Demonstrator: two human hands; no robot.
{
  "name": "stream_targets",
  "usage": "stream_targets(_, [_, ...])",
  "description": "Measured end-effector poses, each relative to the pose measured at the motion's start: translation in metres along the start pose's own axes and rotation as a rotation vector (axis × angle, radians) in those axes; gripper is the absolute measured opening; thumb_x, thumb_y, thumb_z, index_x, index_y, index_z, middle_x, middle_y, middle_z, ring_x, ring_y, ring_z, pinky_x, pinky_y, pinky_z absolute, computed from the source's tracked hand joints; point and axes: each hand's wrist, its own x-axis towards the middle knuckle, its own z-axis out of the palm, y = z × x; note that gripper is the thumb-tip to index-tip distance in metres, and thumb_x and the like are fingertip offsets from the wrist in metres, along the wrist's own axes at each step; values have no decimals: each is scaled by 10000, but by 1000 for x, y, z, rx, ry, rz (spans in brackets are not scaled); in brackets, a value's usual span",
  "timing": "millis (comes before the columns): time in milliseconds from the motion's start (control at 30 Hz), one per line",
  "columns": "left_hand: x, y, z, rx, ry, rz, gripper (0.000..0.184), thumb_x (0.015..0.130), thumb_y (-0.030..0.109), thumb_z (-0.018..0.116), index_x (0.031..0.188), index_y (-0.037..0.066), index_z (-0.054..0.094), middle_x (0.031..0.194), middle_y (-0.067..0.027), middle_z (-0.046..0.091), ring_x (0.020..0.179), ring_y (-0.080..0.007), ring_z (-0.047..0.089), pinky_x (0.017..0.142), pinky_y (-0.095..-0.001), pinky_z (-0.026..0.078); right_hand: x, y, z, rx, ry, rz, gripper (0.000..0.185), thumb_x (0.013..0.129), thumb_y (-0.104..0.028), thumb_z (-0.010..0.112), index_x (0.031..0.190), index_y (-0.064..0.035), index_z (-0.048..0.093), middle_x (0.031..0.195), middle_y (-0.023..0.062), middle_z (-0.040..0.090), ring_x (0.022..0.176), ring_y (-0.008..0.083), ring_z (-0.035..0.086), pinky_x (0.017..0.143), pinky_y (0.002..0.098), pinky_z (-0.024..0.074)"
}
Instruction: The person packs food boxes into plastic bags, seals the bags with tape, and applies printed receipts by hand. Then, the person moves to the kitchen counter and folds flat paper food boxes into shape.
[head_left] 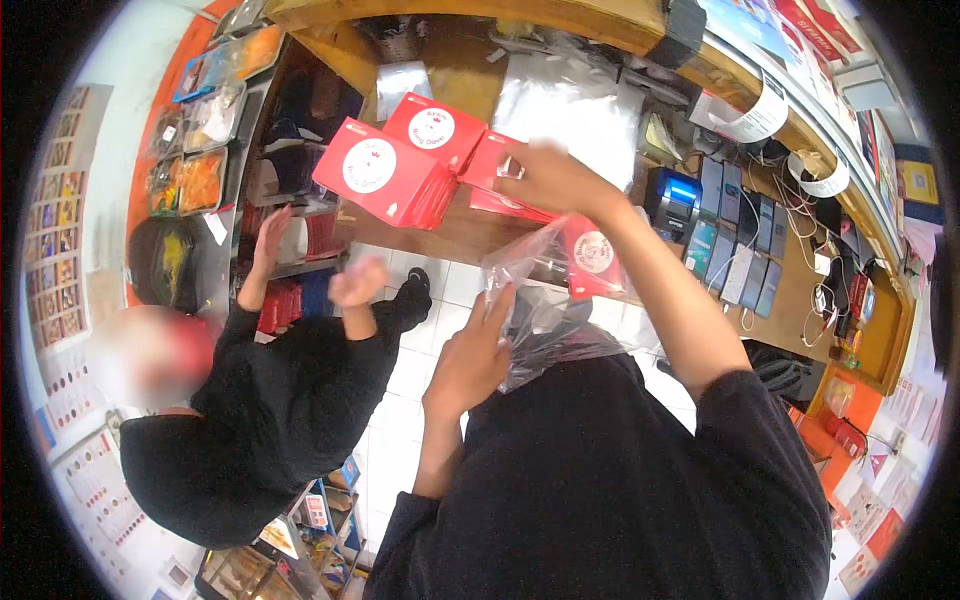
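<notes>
My left hand (470, 360) is closed on the edge of a clear plastic bag (530, 345) in front of my chest. Inside the bag, near its upper right, shows a red packet (590, 255) with a white round label. My right hand (562, 182) reaches over the bag to a stack of red packets (488, 160) on the wooden counter, its fingers bent around the stack's right side. Left of it stand two more stacks, a front red stack (375, 175) and a rear red stack (432, 128), both with white round labels.
Another person in black (270, 400) stands at my left with both hands raised, slightly blurred. On the counter (460, 225) lie clear plastic sheets (570, 110). A small device with a lit blue screen (680, 190) and several phones (735, 235) with cables are at the right.
</notes>
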Motion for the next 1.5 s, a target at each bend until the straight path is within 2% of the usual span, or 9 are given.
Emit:
stream_targets(100, [3,1,-7,-4,-67,8,801,872,60,590,1575,144,216,1509,-308,336,1139,-520,560,968,-526,489,39,61,85,-582,125,224,881,735,-391,802,1449,-62,406,1265,296,546,1169,436,565,957,502,486])
stream_targets(233, [12,-11,-9,5,-71,122,816,846,60,609,1553,32,204,1484,-392,324,1077,-519,595,919,-531,504,43,71,77,-436,21,297,1130,659,-387,848,1567,-132,226,1345,327,466,1230,466,509,1052,517,419])
stream_targets(467, [41,-6,-23,-207,-62,173,894,793,20,582,1558,-59,127,1543,-361,282,1454,-468,285,1195,-436,275,-67,8,-86,134,123,180,938,727,-400,775,1534,-168,359,1369,211,557,1192,289,571,1011,402,460])
stream_targets(600, [51,8,-33,-149,-53,221,882,782,8,588,1535,-107,141,1542,-376,262,1455,-461,290,1200,-432,267,-139,-47,-116,177,-265,367,858,761,-521,723,1470,-106,474,1268,202,634,1124,285,603,981,375,469])
stream_targets(733, [47,12,-33,-56,-147,212,871,797,20,601,1528,-116,147,1550,-362,263,1470,-448,268,1213,-430,242,-123,-29,-26,-9,-663,580,904,747,-614,708,1445,-80,498,1284,255,625,1144,422,617,1030,461,458])
stream_targets(867, [47,6,-24,23,-187,195,862,800,28,612,1524,-115,168,1551,-349,277,1479,-436,257,1223,-420,223,-73,19,114,-209,-411,578,587,877,-429,604,1275,0,638,1287,230,633,1221,399,586,989,531,472])
stream_targets(1167, [53,-16,-8,-71,-145,181,819,802,42,617,1508,-116,231,1550,-330,303,1479,-420,274,1223,-421,225,-60,51,188,-417,-284,738,866,917,-710,437,1433,-16,501,1480,328,407,1344,486,421,946,494,463])
stream_targets(1367, [69,-44,-13,-12,68,187,815,812,5,593,1531,-54,214,1534,-350,301,1418,-477,328,1159,-467,317,-119,28,154,-269,-164,688,818,902,-537,625,1502,-37,381,1478,344,387,1337,459,467,1006,527,466])
stream_targets(1500, [66,-47,-34,100,-6,98,841,803,-28,569,1547,-21,175,1514,-381,299,1329,-541,407,1095,-508,390,-157,51,157,-358,-366,772,476,852,-208,682,1285,-35,586,1157,206,647,1115,396,642,890,471,548])
